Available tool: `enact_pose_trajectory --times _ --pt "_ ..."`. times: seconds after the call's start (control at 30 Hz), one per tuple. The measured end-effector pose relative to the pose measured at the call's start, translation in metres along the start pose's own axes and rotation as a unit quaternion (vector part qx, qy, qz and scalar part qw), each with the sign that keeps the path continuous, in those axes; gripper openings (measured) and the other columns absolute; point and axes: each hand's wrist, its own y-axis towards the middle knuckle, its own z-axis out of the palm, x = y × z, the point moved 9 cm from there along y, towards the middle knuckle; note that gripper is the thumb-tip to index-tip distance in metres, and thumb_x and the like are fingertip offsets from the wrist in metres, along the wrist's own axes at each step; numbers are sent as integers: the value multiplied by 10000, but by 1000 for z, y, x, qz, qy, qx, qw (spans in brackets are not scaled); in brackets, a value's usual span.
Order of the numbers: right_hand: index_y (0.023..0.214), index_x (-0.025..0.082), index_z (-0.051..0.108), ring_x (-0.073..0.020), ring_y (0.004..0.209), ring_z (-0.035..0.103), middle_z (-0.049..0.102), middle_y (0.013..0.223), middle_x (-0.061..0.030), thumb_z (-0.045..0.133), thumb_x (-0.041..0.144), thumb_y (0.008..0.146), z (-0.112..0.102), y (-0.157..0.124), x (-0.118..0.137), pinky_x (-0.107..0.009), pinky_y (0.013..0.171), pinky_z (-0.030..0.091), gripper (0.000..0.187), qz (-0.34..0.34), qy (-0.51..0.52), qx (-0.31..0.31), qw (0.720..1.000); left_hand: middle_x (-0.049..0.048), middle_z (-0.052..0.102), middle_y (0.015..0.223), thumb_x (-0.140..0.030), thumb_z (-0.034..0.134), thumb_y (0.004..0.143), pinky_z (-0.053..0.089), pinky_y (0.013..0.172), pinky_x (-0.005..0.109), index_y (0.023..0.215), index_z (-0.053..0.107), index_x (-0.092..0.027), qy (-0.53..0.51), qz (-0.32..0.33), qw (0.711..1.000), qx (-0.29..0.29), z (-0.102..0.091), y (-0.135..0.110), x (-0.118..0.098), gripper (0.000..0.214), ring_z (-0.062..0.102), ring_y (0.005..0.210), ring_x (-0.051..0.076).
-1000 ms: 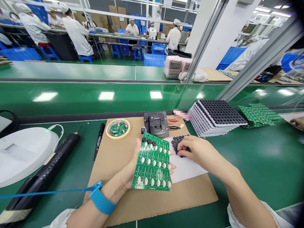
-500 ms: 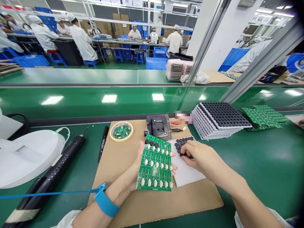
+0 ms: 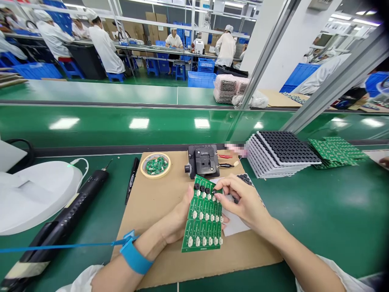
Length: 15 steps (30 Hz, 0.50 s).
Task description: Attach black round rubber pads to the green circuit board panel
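My left hand point(image 3: 176, 221) grips a green circuit board panel point(image 3: 204, 217) from below, tilted up over the cardboard mat point(image 3: 154, 211). Rows of white connectors cover the panel, and three small black round parts point(image 3: 201, 187) sit along its top row. My right hand point(image 3: 240, 200) pinches a small black round part point(image 3: 214, 190) at the panel's top right corner. More black round parts point(image 3: 244, 178) lie on a white sheet point(image 3: 234, 223) behind that hand. A blue wrist strap point(image 3: 133, 253) wraps my left wrist.
A black fixture point(image 3: 203, 161) and a tape roll holding a small board point(image 3: 156, 165) stand at the mat's back. Stacked trays of black parts point(image 3: 281, 152) and green boards point(image 3: 336, 151) lie right. A pen point(image 3: 132, 179), black screwdriver point(image 3: 57, 227) and white device point(image 3: 30, 194) lie left. Other people work behind.
My right hand left the pile of black parts on the white sheet and came over to the panel's top edge with one part. The panel shifted slightly right.
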Motion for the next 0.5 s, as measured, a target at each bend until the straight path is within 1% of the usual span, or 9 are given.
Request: enact_pose_trajectory --times 0.17,0.27,0.33,0.43,0.5 --pt "957 219 587 -69 590 410 468 752 32 559 204 909 -4 1 6 -211 532 313 58 -34 -28 -11 999 222 661 1080 -862 394 779 330 1019 623 1312 500 -67 8 2 1000 11 7 -1 -3 963 599 1079 403" --pt "980 221 583 -70 619 435 484 768 30 562 202 917 -4 0 8 -210 563 334 69 -55 -41 -6 998 204 669 1074 -830 284 844 348 1004 593 1335 489 -76 17 -2 1000 9 10 -3 -5 923 588 1098 408" --pt "1006 225 576 -73 641 452 489 777 28 566 200 922 -4 -1 9 -208 588 350 88 -68 -38 -1 997 193 673 1068 -820 242 859 351 997 580 1373 454 -92 22 -5 1000 12 11 -3 -4 916 587 1102 412" --pt "1020 223 568 -78 672 480 528 813 19 570 203 928 -4 -1 11 -208 611 373 95 -89 -28 7 996 203 675 1049 -870 296 800 324 1009 604 1395 425 -95 10 -10 999 32 10 -3 -1 985 596 1084 424" --pt "1016 218 564 -81 694 499 561 852 11 571 201 930 -5 0 13 -210 625 386 88 -103 -24 15 994 209 675 1038 -896 334 760 303 1021 624 1392 434 -104 -5 -16 999 39 8 -2 1 1019 600 1076 429"
